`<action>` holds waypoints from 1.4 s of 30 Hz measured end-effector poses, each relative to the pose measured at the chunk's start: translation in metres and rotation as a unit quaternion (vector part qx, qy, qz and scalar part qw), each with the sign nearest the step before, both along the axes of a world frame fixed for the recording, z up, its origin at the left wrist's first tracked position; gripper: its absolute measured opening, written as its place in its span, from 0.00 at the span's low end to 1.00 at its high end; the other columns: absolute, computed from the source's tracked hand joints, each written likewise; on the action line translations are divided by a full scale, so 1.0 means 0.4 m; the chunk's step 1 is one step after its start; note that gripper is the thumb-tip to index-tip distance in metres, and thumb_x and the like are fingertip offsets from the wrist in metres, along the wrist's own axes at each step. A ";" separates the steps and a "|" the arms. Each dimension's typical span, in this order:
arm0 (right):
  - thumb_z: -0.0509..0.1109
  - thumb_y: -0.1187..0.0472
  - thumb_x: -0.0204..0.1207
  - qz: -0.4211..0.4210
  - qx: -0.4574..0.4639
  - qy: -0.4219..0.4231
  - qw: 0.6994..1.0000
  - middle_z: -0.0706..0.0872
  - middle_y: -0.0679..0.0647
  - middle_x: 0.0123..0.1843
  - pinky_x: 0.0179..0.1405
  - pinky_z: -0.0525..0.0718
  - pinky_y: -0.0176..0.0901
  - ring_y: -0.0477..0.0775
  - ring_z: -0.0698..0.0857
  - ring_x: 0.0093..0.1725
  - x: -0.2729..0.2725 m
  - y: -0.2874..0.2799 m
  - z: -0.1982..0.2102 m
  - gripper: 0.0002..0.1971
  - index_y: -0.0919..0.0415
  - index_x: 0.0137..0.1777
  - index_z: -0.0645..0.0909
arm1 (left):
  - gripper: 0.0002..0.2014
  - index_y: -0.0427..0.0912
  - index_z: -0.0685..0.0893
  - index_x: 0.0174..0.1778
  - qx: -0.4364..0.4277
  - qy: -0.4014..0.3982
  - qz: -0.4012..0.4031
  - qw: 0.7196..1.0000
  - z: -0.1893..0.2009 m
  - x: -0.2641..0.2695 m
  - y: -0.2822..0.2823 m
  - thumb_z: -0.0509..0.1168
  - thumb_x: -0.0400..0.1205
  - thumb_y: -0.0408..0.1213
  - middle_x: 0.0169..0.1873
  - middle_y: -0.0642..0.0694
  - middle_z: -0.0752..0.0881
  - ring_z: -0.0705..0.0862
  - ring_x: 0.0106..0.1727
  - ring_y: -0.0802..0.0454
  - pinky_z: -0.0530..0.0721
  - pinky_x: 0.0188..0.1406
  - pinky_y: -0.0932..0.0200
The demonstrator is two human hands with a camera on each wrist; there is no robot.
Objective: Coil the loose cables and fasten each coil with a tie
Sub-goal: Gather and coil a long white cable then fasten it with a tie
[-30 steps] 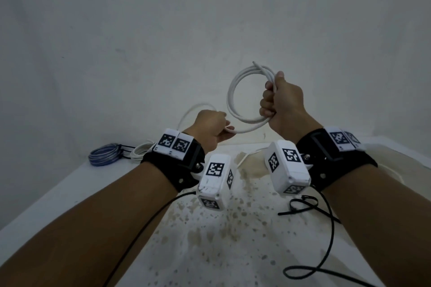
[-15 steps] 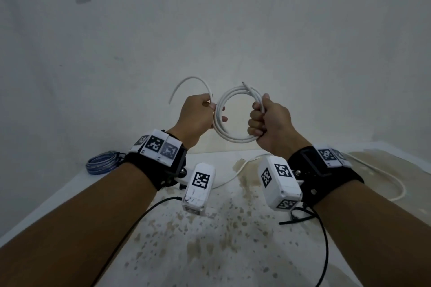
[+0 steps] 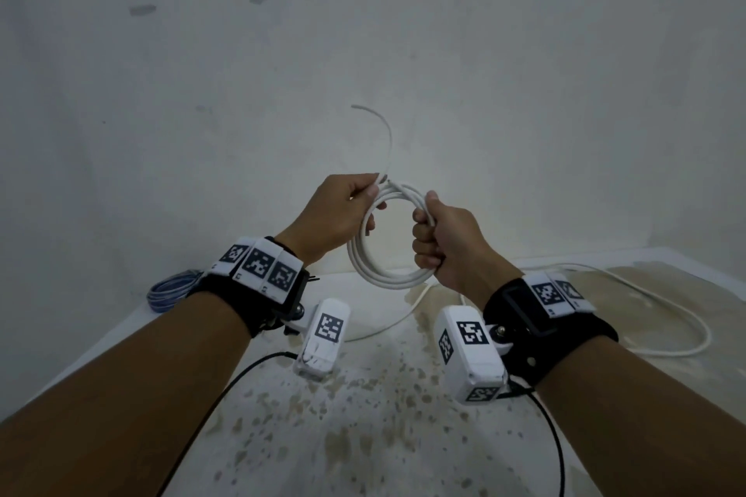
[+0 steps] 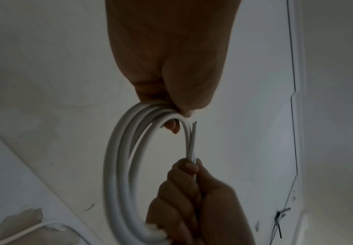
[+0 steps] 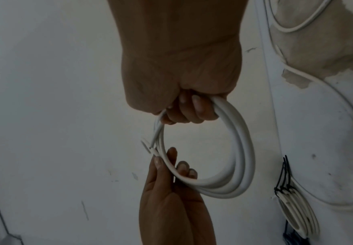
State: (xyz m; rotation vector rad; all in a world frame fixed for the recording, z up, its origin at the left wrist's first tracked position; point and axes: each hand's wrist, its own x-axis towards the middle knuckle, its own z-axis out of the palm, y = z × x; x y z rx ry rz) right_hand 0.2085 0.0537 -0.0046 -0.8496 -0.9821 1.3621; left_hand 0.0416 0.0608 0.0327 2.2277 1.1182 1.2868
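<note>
Holding the white coil (image 3: 387,254) up above the worktop (image 3: 363,436): my right hand (image 3: 444,242) fists round its stacked turns, my left hand (image 3: 339,214) pinches the free end at the top. Coiling looks almost finished; no tie on it yet. Another white cable (image 3: 646,315) lies loose on the worktop, one white coil (image 5: 297,213) already tied.

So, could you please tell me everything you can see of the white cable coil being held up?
The white round-section plastic cable coil forms several loops, held upright in the air above the stained white table. The right hand grips one side in a fist; the left hand pinches the opposite side near a cut end. A loose tail curves upward. No tie is visible on it.
</note>
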 end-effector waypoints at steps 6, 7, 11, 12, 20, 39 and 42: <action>0.53 0.46 0.89 -0.003 -0.002 -0.019 1.000 0.62 0.48 0.23 0.17 0.55 0.35 0.46 0.56 0.18 -0.003 -0.001 -0.017 0.22 0.57 0.36 0.71 | 0.14 0.38 0.86 0.62 -0.057 0.030 -0.061 0.996 0.013 0.001 -0.001 0.55 0.90 0.33 0.42 0.41 0.89 0.82 0.30 0.54 0.83 0.32 0.60; 0.53 0.46 0.89 -0.001 0.001 -0.025 1.000 0.62 0.48 0.23 0.17 0.55 0.35 0.46 0.56 0.19 -0.006 -0.001 -0.016 0.22 0.57 0.36 0.71 | 0.15 0.40 0.85 0.64 -0.073 0.024 -0.067 0.995 0.017 0.002 0.000 0.55 0.90 0.32 0.45 0.41 0.89 0.81 0.29 0.53 0.82 0.30 0.59; 0.53 0.46 0.89 0.004 0.016 -0.042 0.999 0.62 0.48 0.23 0.18 0.55 0.36 0.47 0.56 0.20 -0.010 -0.002 -0.011 0.22 0.57 0.36 0.71 | 0.16 0.40 0.83 0.68 -0.141 -0.010 -0.088 0.986 0.042 -0.001 -0.003 0.56 0.88 0.31 0.46 0.38 0.88 0.78 0.27 0.50 0.80 0.26 0.57; 0.53 0.46 0.89 0.007 0.020 -0.048 0.999 0.62 0.48 0.23 0.18 0.55 0.36 0.47 0.56 0.20 -0.011 -0.003 -0.011 0.22 0.57 0.36 0.70 | 0.15 0.41 0.85 0.66 -0.143 -0.002 -0.089 0.986 0.047 -0.002 -0.003 0.57 0.89 0.36 0.44 0.38 0.88 0.78 0.27 0.50 0.80 0.26 0.57; 0.52 0.46 0.89 0.029 0.078 -0.118 0.989 0.63 0.47 0.22 0.19 0.57 0.37 0.46 0.58 0.20 -0.044 -0.006 -0.014 0.22 0.57 0.36 0.70 | 0.13 0.44 0.91 0.56 -0.099 0.072 -0.074 0.990 0.049 -0.024 0.004 0.61 0.88 0.42 0.32 0.47 0.83 0.74 0.24 0.55 0.75 0.22 0.61; 0.67 0.48 0.78 -0.410 0.245 -0.545 0.689 0.70 0.55 0.78 0.79 0.54 0.67 0.63 0.63 0.79 0.002 0.016 0.070 0.16 0.49 0.64 0.80 | 0.10 0.49 0.91 0.48 0.090 0.123 0.012 0.988 0.003 -0.029 0.030 0.64 0.85 0.42 0.24 0.50 0.83 0.75 0.24 0.62 0.72 0.29 0.72; 0.48 0.42 0.86 -0.345 0.234 -0.640 0.646 0.89 0.50 0.46 0.76 0.57 0.65 0.60 0.83 0.58 -0.001 0.019 0.060 0.27 0.51 0.41 0.87 | 0.09 0.48 0.91 0.52 0.138 0.040 0.034 0.989 0.005 -0.020 0.032 0.64 0.86 0.41 0.26 0.56 0.83 0.79 0.27 0.64 0.72 0.33 0.74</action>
